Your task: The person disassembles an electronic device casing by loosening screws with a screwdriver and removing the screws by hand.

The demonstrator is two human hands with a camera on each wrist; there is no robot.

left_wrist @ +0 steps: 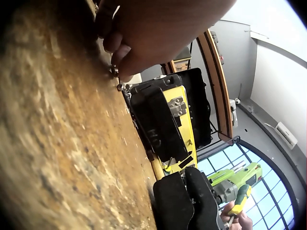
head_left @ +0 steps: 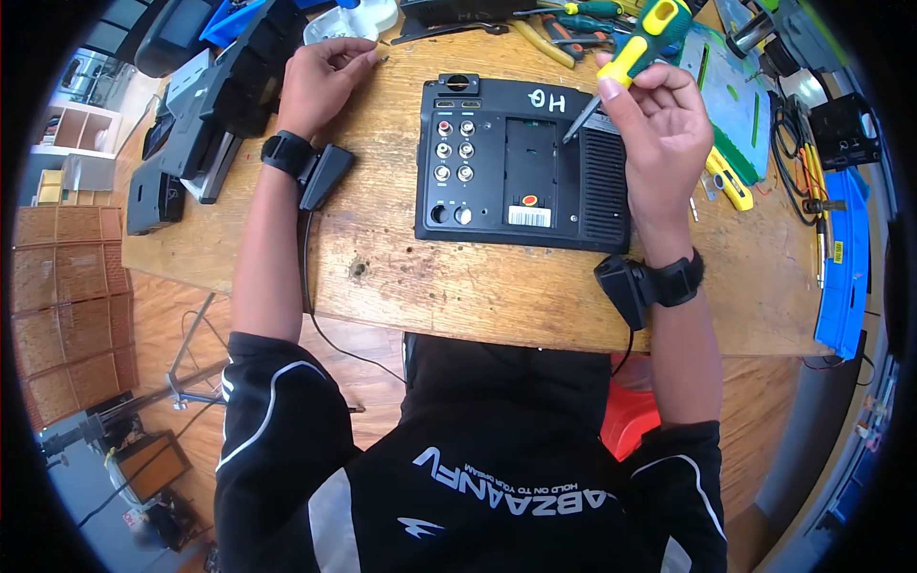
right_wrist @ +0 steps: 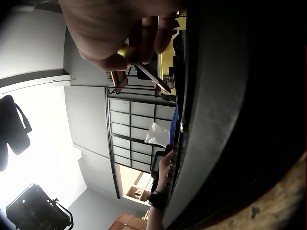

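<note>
Head: blue tray [head_left: 850, 301] at 3 o'clock, contents unclear; right hand [head_left: 666, 122] clamped on screwdriver [head_left: 642, 48], tip towards 7 o'clock over black device [head_left: 492, 177]; left hand [head_left: 320, 88] at 11 o'clock. Left wrist: grip unclear beside metal part [left_wrist: 120, 87]. Right wrist: shaft [right_wrist: 153, 77] towards 4 o'clock.

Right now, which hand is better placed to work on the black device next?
Probably the right hand: it holds the screwdriver, tip over the black device; the left hand is off to one side.

Matt plastic casing [head_left: 492, 174] — metal screwdriver shaft [head_left: 585, 117] — wooden tabletop [head_left: 382, 277]
</note>
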